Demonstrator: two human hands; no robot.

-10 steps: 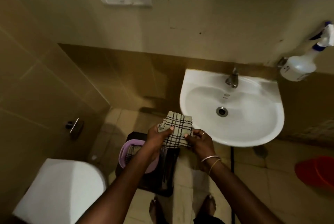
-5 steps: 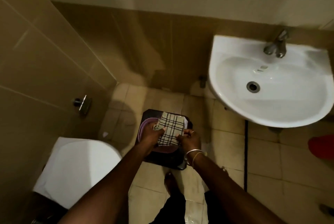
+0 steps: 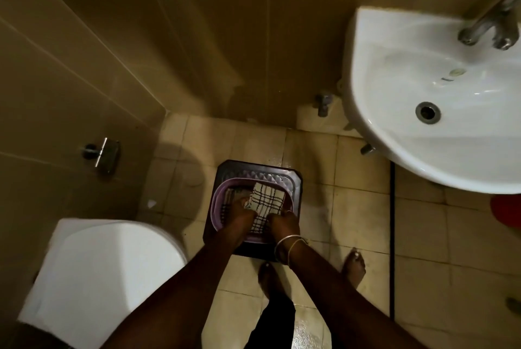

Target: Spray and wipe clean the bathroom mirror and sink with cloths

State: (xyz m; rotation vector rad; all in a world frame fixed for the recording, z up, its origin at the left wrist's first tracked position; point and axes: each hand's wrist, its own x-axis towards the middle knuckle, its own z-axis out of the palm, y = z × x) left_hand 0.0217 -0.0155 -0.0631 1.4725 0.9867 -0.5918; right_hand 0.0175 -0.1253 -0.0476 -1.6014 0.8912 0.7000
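Checked white cloth (image 3: 265,202) pinched at near edge by left hand (image 3: 239,216) and right hand (image 3: 283,223), lying in lilac basket (image 3: 218,205) on dark stool (image 3: 290,179), white sink (image 3: 366,123) upper right.

A small home bathroom. A white sink (image 3: 394,151) with a metal tap (image 3: 490,27) hangs on the tiled wall (image 3: 225,38) up and right of the fingers (image 3: 248,203); a white toilet (image 3: 107,269) sits lower left. Beige floor tiles (image 3: 363,219) lie under bare feet (image 3: 353,265).
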